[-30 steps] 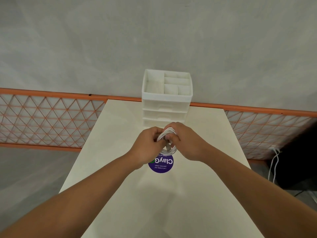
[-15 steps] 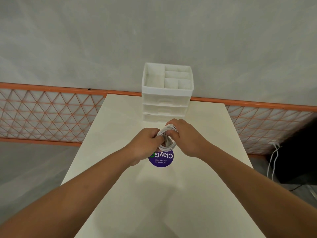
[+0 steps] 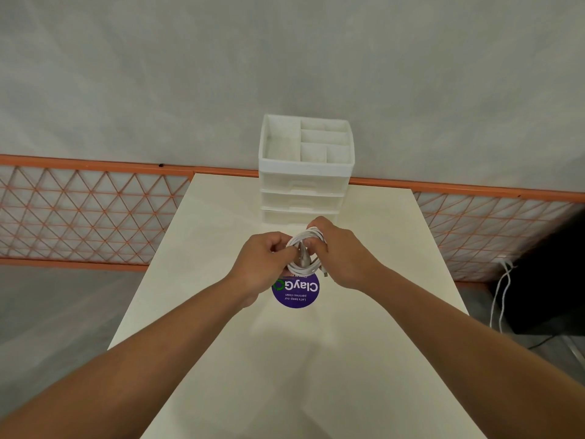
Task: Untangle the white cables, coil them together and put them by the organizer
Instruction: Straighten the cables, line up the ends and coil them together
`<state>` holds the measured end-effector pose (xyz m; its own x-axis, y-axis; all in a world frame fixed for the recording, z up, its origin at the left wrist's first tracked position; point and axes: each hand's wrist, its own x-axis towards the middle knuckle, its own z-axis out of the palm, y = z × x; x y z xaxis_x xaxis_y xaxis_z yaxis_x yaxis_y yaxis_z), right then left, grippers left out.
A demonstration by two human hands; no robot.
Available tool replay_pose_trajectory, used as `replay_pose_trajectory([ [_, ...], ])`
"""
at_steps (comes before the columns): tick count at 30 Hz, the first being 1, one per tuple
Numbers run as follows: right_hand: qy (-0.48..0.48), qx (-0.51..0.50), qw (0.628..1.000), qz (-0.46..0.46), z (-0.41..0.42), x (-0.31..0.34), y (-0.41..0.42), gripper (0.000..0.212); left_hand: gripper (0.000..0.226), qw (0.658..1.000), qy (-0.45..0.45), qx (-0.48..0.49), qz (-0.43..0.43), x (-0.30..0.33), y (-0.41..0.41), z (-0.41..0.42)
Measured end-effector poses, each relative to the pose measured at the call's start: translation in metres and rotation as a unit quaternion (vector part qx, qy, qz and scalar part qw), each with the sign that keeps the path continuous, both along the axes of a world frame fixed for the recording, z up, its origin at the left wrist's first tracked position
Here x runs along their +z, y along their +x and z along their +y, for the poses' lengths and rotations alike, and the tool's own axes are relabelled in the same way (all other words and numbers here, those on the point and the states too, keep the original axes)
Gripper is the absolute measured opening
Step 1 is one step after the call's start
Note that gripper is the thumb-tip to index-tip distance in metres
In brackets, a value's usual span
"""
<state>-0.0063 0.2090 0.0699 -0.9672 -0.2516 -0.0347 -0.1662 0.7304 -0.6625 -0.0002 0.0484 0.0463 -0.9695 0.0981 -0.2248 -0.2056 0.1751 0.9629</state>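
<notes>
Gripping the coiled white cables (image 3: 305, 251) between both hands, left hand (image 3: 266, 264) and right hand (image 3: 340, 251), I see the white plastic drawer organizer (image 3: 305, 172) straight ahead, near, the right hand nearer.

Stood at the far edge of the counter (image 3: 221, 312), centred: organizer (image 3: 305, 172), drawers stacked under an open tray split into compartments. Held just before it, above the counter's middle: coil of cables (image 3: 305, 251), gripped between left hand (image 3: 262, 264) on its left side and right hand (image 3: 345, 251) on its right. Lay flat on the counter under the coil's near edge, partly covered by it: round sticker (image 3: 296, 293). Ran behind the counter, left to right: mesh fence (image 3: 79, 217). Hung off to the right, beyond the counter: two loose cords (image 3: 501, 296).
</notes>
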Motion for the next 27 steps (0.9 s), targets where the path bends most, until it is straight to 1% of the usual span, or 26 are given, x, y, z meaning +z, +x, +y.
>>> replay_pose_trajectory([
  [6, -0.007, -0.018, 1.000, -0.005, 0.003, -0.002, -0.001, 0.017, 0.017, 0.999, 0.023, -0.010, -0.028, 0.003, -0.003, -0.002],
  [9, -0.021, -0.035, 0.999, 0.001, 0.003, -0.005, -0.001, 0.019, 0.017, 0.998, 0.038, -0.002, -0.041, 0.003, -0.004, -0.001],
  [11, -0.041, -0.052, 0.998, -0.001, 0.002, -0.007, -0.002, 0.016, 0.016, 0.998, 0.041, 0.005, -0.043, 0.002, -0.004, 0.000],
  [15, -0.080, -0.081, 0.993, -0.005, -0.001, -0.010, -0.002, 0.009, 0.019, 0.999, 0.029, 0.016, -0.027, -0.003, -0.003, 0.001],
  [20, -0.112, -0.114, 0.987, 0.012, -0.004, -0.012, -0.002, 0.015, 0.024, 0.999, 0.036, 0.023, -0.003, -0.006, -0.001, 0.004],
  [22, -0.119, -0.118, 0.986, 0.020, -0.004, -0.012, -0.002, 0.017, 0.025, 0.999, 0.046, 0.019, -0.002, -0.005, 0.000, 0.004],
  [25, -0.127, -0.120, 0.984, 0.036, -0.003, -0.014, -0.003, 0.010, 0.026, 0.996, 0.082, 0.011, -0.018, -0.004, 0.001, 0.003],
  [27, -0.128, -0.124, 0.983, 0.047, -0.002, -0.014, -0.002, 0.010, 0.026, 0.995, 0.097, 0.005, -0.024, -0.002, 0.002, 0.003],
])
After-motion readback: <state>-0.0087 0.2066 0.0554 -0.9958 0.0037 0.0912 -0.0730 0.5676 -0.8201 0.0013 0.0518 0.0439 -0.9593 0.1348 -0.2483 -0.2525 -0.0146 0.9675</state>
